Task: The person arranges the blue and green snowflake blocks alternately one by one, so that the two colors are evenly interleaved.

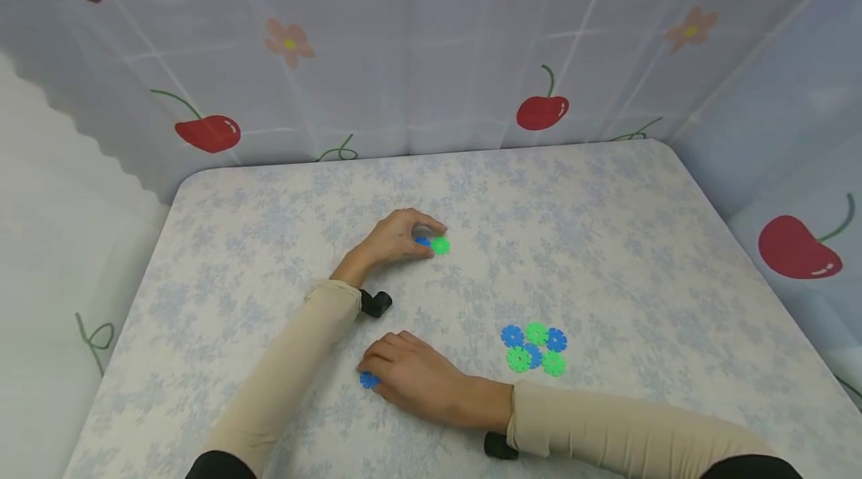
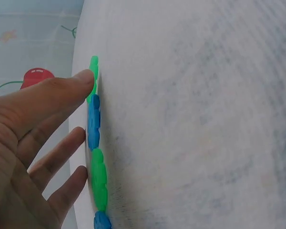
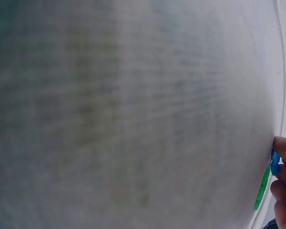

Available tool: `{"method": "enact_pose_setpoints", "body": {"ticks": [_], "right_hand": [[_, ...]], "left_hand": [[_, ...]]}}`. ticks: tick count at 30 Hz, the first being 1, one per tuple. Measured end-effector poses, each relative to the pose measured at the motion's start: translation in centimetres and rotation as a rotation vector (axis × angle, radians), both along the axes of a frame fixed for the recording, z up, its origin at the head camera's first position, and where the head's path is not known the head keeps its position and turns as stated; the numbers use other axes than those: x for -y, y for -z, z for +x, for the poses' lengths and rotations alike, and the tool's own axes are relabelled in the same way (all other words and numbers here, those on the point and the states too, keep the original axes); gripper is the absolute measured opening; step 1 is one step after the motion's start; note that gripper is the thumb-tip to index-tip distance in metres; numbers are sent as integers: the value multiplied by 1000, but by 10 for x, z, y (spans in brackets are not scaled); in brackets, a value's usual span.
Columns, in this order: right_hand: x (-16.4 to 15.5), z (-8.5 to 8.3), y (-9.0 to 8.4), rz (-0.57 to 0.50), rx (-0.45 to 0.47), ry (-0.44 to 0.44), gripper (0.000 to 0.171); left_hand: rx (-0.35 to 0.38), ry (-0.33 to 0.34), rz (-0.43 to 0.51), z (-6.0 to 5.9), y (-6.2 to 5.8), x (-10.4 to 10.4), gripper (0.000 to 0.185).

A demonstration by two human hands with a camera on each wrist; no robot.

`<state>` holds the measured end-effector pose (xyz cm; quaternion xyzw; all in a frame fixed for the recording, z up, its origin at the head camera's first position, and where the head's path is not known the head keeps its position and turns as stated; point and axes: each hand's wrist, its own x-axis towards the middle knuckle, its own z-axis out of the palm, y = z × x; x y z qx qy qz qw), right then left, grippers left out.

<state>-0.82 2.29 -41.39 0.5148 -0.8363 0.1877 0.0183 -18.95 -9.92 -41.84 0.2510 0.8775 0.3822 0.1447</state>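
In the head view my left hand (image 1: 397, 236) reaches over the far middle of the table, its thumb and index fingertip at the edges of a green flower-shaped disc (image 1: 441, 245). A blue flower-shaped disc (image 1: 423, 241) shows between thumb and finger. Seen edge-on in the left wrist view, green (image 2: 99, 179) and blue discs (image 2: 94, 121) form a row, and the thumb touches the topmost green one. Nearer the front, my right hand (image 1: 431, 382) pinches another blue disc (image 1: 368, 380). A green disc (image 3: 262, 188) lies beside that blue disc (image 3: 275, 162) in the right wrist view.
Several blue and green flower-shaped discs (image 1: 536, 333) lie grouped on the patterned tablecloth (image 1: 606, 239), right of my right hand. A cherry-printed curtain (image 1: 431, 52) hangs behind the table. Black wrist cameras (image 1: 376, 304) sit at both cuffs.
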Motion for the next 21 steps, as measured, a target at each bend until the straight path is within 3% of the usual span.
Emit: {"method": "enact_pose_setpoints", "body": {"ticks": [7, 21], "right_hand": [[1, 0, 0, -27, -31, -103, 22], [-2, -3, 0, 34, -16, -166, 25]], "left_hand": [[-32, -24, -40, 1, -1, -4, 39], [-41, -69, -83, 3, -1, -9, 38]]}}
